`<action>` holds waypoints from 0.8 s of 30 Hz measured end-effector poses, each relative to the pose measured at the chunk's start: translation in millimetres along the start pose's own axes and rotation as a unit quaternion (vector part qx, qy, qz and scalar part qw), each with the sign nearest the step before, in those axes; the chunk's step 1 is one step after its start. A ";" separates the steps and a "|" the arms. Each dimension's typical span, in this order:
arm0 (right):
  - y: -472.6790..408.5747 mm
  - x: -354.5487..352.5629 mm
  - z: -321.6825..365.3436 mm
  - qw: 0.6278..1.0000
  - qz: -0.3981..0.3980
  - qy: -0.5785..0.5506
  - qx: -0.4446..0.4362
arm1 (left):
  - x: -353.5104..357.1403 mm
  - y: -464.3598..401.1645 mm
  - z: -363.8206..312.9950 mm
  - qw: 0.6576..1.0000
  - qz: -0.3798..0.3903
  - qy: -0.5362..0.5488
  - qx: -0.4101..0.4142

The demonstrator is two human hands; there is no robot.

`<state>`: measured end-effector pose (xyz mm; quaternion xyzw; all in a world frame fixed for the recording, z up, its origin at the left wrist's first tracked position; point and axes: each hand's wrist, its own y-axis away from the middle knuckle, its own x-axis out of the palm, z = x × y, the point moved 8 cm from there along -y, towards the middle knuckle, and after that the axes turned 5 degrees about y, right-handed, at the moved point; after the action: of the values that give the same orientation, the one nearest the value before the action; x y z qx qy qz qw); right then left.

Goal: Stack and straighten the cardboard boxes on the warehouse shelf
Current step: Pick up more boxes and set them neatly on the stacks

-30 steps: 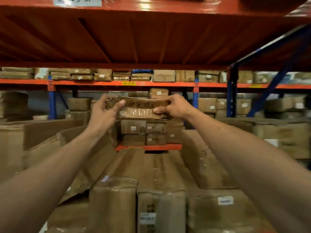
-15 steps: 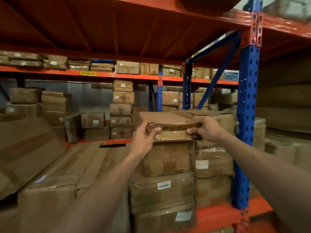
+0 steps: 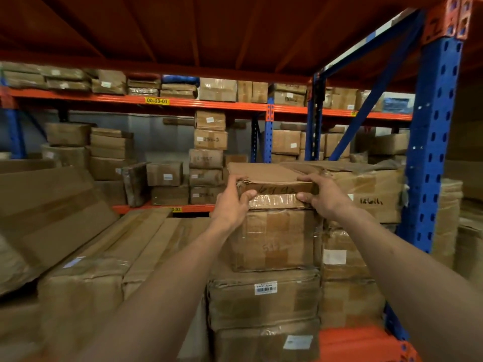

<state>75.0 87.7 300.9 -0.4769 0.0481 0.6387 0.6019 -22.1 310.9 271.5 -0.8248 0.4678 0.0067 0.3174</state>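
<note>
Long boxes point(image 3: 86, 283) at lower left blurred, edge-cropped.

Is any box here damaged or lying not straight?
Yes. The flat box held between the left hand and right hand has a torn, crumpled front left corner. Far left, large flat cartons lean tilted instead of lying level. A small dark box on the far shelf stands askew.

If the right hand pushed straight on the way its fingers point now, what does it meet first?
The right hand points leftward across the flat box it grips, so it would press into that box's right end at once. Beyond it, the left hand holds the opposite end.
</note>
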 end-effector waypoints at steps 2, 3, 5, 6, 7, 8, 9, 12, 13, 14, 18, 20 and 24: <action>0.6 -0.2 3.1 0.999 -0.002 0.042 -0.001 | -0.3 4.9 -2.2 1.000 0.011 -0.018 -0.011; 2.8 -0.6 4.9 0.998 -0.001 0.068 0.008 | 0.3 7.6 -3.0 0.999 0.023 -0.029 -0.019; 6.5 1.7 7.9 0.989 -0.005 0.145 0.024 | -2.2 17.2 -4.6 0.997 0.061 -0.044 -0.034; 8.0 3.2 12.1 0.981 -0.008 0.193 0.031 | -6.1 25.2 -5.0 0.995 0.085 -0.043 -0.038; 9.2 4.1 19.1 0.970 -0.013 0.241 0.036 | -13.6 33.7 -2.3 0.993 0.103 -0.040 -0.041; 12.1 4.6 31.8 0.956 -0.020 0.291 0.031 | -24.9 42.5 1.8 0.992 0.108 -0.036 -0.046; 15.8 5.0 49.2 0.940 -0.033 0.339 0.015 | -41.0 49.6 9.0 0.994 0.094 -0.034 -0.052; 33.9 15.7 126.5 0.903 -0.080 0.417 -0.061 | -118.0 66.3 40.7 0.996 -0.041 -0.062 -0.050; 38.9 28.3 155.5 0.904 -0.076 0.410 -0.091 | -151.9 71.3 52.9 0.990 -0.104 -0.081 -0.046; 44.6 43.7 184.9 0.909 -0.061 0.392 -0.124 | -187.3 77.7 63.2 0.980 -0.168 -0.099 -0.044; 69.2 135.6 300.5 0.895 -0.005 0.359 -0.263 | -324.7 118.3 105.6 0.905 -0.376 -0.163 -0.112; 86.5 187.2 357.1 0.874 0.011 0.354 -0.334 | -372.1 137.7 128.5 0.886 -0.391 -0.185 -0.167; 118.3 280.4 466.9 0.805 0.045 0.363 -0.467 | -414.0 168.7 194.0 0.873 -0.372 -0.060 -0.310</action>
<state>-228.5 555.1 305.6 -0.8950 -0.0198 0.3901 0.2154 -330.3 670.5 156.9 -0.9920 0.0803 0.0826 0.0521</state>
